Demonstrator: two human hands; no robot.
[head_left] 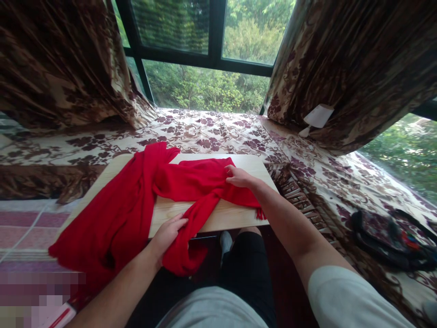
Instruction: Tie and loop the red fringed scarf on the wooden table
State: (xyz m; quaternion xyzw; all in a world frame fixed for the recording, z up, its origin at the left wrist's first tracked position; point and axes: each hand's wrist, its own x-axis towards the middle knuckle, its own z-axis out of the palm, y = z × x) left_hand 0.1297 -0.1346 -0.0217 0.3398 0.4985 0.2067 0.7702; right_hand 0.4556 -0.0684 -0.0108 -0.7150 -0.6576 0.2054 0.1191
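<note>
Judged work as partway along. Count as done: 1 part of a red fringed scarf (201, 175) spread fairly flat over the far and right portions of a pale wood-topped table (254, 164), with a short fringe (260, 214) reaching the front edge. Count as left, by judgement: straightening a narrow gathered band (200, 213), at present crossing over the flat part, running past the front edge and curling into a loop below; likewise a bulky heap (118, 214), draped over the left end and hanging past the border. Cannot tell 1 continuous length from 2 separate pieces.

Checked both grips. Found right hand (239, 176) on the flat part, just beside the crossing, fingers curled; cannot tell a pinch of fabric from mere contact. Found left hand (168, 233) against the left side of the band, near the front edge, fingers laid on the cloth; cannot tell a firm hold from a light touch. Noted bulky heap just left of left hand.
</note>
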